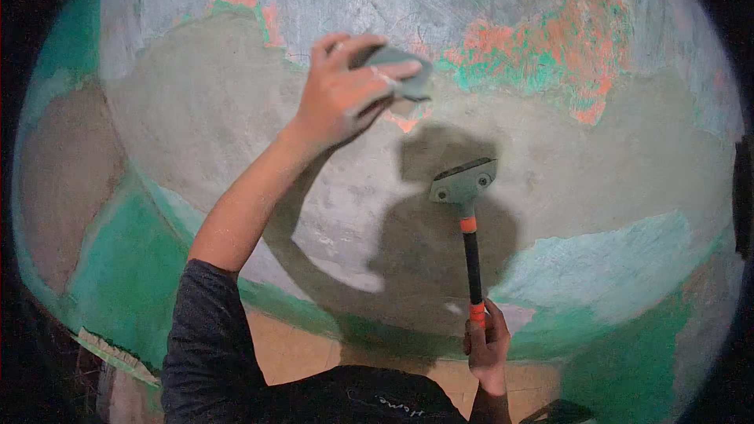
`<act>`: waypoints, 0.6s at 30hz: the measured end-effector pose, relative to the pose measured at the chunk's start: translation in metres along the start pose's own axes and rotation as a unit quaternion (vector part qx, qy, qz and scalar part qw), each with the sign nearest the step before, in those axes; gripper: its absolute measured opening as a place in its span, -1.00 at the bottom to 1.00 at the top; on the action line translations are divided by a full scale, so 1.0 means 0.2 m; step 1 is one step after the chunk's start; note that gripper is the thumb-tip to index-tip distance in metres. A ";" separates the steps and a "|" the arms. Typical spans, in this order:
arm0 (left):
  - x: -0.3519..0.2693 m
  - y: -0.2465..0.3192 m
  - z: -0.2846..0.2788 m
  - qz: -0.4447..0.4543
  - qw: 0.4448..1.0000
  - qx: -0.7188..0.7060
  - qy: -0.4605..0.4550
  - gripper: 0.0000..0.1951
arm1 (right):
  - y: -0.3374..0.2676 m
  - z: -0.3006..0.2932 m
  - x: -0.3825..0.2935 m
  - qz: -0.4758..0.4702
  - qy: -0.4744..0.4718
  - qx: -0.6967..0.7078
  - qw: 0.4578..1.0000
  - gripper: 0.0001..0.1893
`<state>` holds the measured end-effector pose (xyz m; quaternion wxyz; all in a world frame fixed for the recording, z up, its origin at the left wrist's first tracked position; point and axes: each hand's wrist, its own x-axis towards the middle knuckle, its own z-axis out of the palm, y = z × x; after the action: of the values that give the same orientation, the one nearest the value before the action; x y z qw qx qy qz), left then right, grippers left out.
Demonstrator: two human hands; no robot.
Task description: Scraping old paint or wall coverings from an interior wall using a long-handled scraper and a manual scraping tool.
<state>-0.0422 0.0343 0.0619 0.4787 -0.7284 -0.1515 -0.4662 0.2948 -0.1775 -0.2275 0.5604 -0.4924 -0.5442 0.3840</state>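
My left hand (347,85) is raised against the peeling painted wall (206,106), blurred by motion. Its fingers are closed around a flat, angular grey-green piece (403,73), possibly a flake of old paint; its exact kind is hard to tell. Lower down, my right hand (489,341) grips the bottom of a long-handled scraper (473,265). That tool has a black shaft with orange bands and a grey head with two screws. Its blade edge points up, over the shadow on the wall; whether it touches the surface cannot be told.
Ragged orange and green patches (542,47) cross the upper wall below bluish-grey paint. Pale blue paint (601,259) clings at lower right. Green bands run above the tan tiled floor (294,344). At left, a wall corner meets a ledge with a broken edge (118,356).
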 end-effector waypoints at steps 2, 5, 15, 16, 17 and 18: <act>0.00 -0.09 0.01 -0.058 0.996 0.040 0.058 -0.47 | 0.05 -0.01 0.01 -0.055 -0.022 -0.009 0.998 -0.48; -0.01 -0.02 0.02 -0.088 0.994 -0.014 0.058 -0.48 | 0.08 -0.01 0.01 -0.064 -0.016 -0.027 0.997 -0.48; -0.01 -0.04 0.01 -0.098 0.991 0.013 0.091 -0.70 | 0.06 0.01 0.00 -0.073 -0.011 -0.025 0.997 -0.49; -0.01 0.00 0.00 -0.036 0.998 -0.026 0.034 -0.73 | 0.07 0.01 0.00 -0.073 0.001 -0.042 0.996 -0.49; 0.00 0.03 0.00 0.027 0.997 -0.065 -0.023 -0.75 | 0.07 0.00 0.00 -0.073 0.014 -0.060 0.995 -0.49; 0.01 0.01 -0.01 0.031 0.997 -0.064 -0.028 -0.76 | 0.08 0.01 0.00 -0.074 0.015 -0.061 0.995 -0.49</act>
<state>-0.0408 0.0308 0.0614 0.4409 -0.7746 -0.1121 -0.4393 0.2954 -0.1736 -0.2431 0.5641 -0.4894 -0.5932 0.3005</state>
